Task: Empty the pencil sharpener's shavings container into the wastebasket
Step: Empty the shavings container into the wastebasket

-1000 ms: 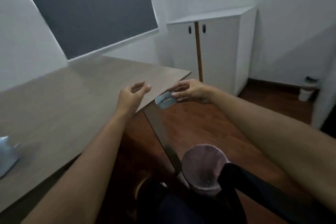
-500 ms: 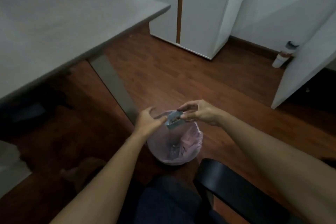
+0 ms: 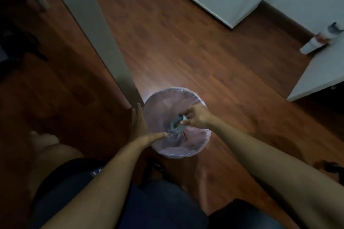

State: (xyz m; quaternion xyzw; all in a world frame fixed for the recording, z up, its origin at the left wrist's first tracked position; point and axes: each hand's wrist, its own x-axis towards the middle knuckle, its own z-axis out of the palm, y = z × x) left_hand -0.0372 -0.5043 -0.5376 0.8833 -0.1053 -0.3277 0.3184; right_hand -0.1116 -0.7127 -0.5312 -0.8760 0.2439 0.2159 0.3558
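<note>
Both bare forearms reach from the near edge toward the middle of the view, converging as they go. The left hand (image 3: 141, 129) is open and flat, fingers extended together and pointing far, thumb (image 3: 158, 135) stretched out to the right toward the other hand. The right hand (image 3: 197, 117) is turned palm down with the wrist bent, its fingers curled and pinched around a small grey-blue container (image 3: 176, 124). The two hands are near each other but apart. A bare knee (image 3: 46, 147) shows at the near left.
</note>
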